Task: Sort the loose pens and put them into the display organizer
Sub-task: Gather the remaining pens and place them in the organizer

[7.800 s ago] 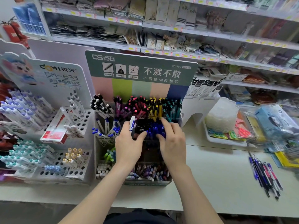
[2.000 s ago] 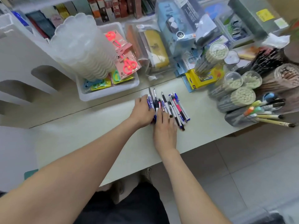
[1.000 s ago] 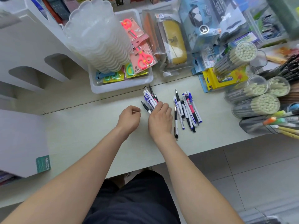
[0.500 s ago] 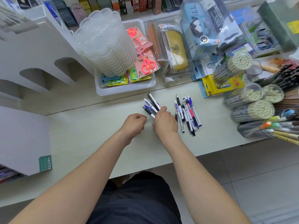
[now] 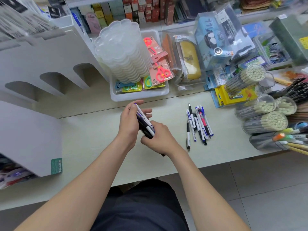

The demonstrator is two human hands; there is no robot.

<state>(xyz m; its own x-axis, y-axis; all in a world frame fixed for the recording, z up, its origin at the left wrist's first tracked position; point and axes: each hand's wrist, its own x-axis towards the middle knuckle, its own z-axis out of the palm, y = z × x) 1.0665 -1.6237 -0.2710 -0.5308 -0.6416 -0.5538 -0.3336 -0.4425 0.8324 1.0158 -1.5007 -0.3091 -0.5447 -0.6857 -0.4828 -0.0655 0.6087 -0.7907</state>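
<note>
— What are the hands doing?
— The left hand and the right hand are close together above the table, and both hold one bundle of pens. The left hand bends its fingers loosely around the upper part. The right hand grips the lower end with curled fingers.
— How is the bundle held?
— It is tilted, with the upper end toward the white tray behind the hands.
— And the other pens?
— The loose pens lie in a small heap on the table, to the right of the hands and apart from them. One has a red barrel.
— What is farther out?
— The tray holds packed scissors and a stack of clear containers. At the right edge lie tubes of pencils. At the left stands a white panel with a green label.
</note>
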